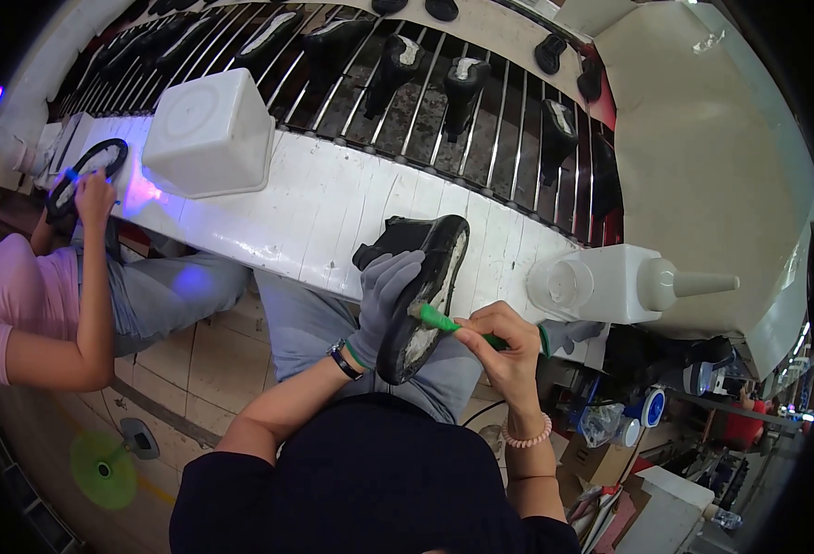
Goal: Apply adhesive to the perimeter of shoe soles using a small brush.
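Observation:
My left hand (pixel 387 294), in a grey glove, grips a black boot (pixel 446 242) in front of me, its underside turned toward my right. The white bottom of the boot shows inside a black rim. My bare right hand (pixel 507 346) pinches a green-handled brush (pixel 440 319), whose tip meets that white bottom near the middle. A white squeeze bottle with a long spout (pixel 619 282) lies on the bench to the right, beside a small open container (pixel 562 284). A loose grey glove (pixel 570 336) rests at the bench edge near my right hand.
Beyond the white bench (pixel 324 198) runs a roller conveyor (pixel 508 138) carrying several black boots (pixel 462 88). A white plastic tub (pixel 206 129) stands on the bench at left. A co-worker's hand (pixel 96 196) works on a black shoe (pixel 61 198) there. A beige panel (pixel 702 138) rises at right.

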Demonstrator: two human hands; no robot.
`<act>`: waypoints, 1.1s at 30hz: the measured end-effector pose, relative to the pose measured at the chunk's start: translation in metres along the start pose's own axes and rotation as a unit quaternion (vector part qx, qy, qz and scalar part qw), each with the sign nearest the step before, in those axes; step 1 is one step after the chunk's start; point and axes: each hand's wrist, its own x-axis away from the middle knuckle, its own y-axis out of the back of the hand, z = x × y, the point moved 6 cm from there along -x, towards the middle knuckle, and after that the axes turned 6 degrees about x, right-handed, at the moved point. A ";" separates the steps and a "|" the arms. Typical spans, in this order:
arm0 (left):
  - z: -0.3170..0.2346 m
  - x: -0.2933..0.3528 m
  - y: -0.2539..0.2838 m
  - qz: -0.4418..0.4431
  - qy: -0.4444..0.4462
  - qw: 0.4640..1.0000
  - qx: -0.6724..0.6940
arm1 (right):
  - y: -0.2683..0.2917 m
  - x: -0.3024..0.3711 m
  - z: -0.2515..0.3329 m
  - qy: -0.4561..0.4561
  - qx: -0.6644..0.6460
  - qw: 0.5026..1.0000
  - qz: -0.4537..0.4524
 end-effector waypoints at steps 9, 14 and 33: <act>-0.014 -0.027 0.010 0.091 -0.010 0.996 0.009 | -0.004 0.009 0.030 0.082 0.056 0.994 0.035; -0.025 -0.045 0.019 0.168 0.020 0.985 0.030 | 0.004 0.005 0.048 0.128 0.089 0.987 0.035; 0.041 -0.092 -0.048 0.591 0.203 0.695 0.355 | 0.062 -0.074 0.067 0.294 0.331 0.892 -0.088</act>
